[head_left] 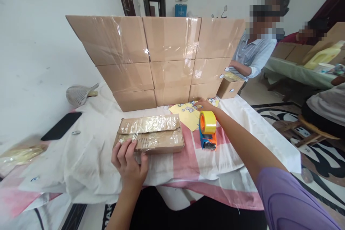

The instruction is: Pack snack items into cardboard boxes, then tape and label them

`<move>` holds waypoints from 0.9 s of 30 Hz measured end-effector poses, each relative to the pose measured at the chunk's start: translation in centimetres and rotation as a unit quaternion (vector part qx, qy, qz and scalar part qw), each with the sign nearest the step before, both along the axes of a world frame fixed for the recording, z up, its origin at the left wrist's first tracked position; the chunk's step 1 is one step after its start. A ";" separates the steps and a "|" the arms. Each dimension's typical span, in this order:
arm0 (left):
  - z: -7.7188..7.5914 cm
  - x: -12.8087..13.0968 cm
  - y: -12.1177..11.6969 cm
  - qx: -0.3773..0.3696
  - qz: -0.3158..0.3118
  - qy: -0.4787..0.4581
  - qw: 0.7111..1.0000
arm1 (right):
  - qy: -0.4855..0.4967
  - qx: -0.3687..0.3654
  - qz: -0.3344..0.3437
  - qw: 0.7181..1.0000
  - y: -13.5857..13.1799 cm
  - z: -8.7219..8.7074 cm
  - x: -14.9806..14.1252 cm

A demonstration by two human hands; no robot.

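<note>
The left hand [130, 161] was laid spread over the near left edge of the flat, oblong brown cardboard box [159, 142] sealed with clear tape; its fingertips were rested on the upper face and its thumb was set by the near side. The right hand [205, 105] was extended, fingers partly bent, over the pointed yellow paper sheet [190, 124] bearing small white labels [192, 109]; whether a label was pinched could not be told.

The box was placed directly ahead of the left hand, touched by it, and therefore nearer to it than to the right hand. From the right hand, the box was found to the left and nearer the body, with the labels just under the fingers.

The box's long axis was aligned left to right, roughly parallel to the near edge of the white and pink tablecloth [185, 165]; its broad taped face was turned upward and its narrow right end was pointed toward the tape dispenser of blue and orange plastic [204, 140], loaded with a yellow roll. One corner of the sheet was directed toward the body. Beyond, a wall of stacked brown cartons [172, 43] was seen.
</note>
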State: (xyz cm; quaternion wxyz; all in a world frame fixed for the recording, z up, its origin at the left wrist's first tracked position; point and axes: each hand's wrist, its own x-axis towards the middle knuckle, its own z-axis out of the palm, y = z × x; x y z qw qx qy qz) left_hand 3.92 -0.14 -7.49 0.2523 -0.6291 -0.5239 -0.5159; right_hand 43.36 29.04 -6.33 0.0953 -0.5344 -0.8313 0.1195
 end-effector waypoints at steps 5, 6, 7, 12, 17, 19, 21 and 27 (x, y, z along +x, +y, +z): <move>0.1 0.0 0.0 -0.001 0.002 0.002 1.000 | 0.003 -0.001 -0.008 1.000 -0.3 0.2 -0.4; 0.1 0.0 0.0 -0.002 0.002 0.001 1.000 | 0.002 -0.002 -0.011 1.000 -0.3 0.2 -0.4; 0.1 0.0 0.0 -0.003 0.001 0.001 1.000 | 0.002 -0.003 -0.014 1.000 -0.4 0.2 -0.4; 0.2 0.1 0.0 -0.003 0.002 0.003 1.000 | 0.009 -0.001 -0.025 1.000 -0.5 0.3 -0.3; 0.2 0.1 0.1 -0.002 -0.004 0.003 1.000 | 0.051 0.023 -0.034 0.998 -0.5 0.1 -0.7; 0.2 0.1 0.1 -0.004 -0.005 0.002 1.000 | 0.074 0.018 -0.029 0.997 -0.5 0.0 -1.0; 0.2 0.1 0.1 -0.004 -0.006 0.001 1.000 | 0.101 0.012 -0.031 0.994 -0.5 -0.1 -1.4; 0.1 0.1 0.0 -0.007 0.000 0.001 1.000 | 0.209 0.032 -0.102 0.972 -1.4 0.6 -1.9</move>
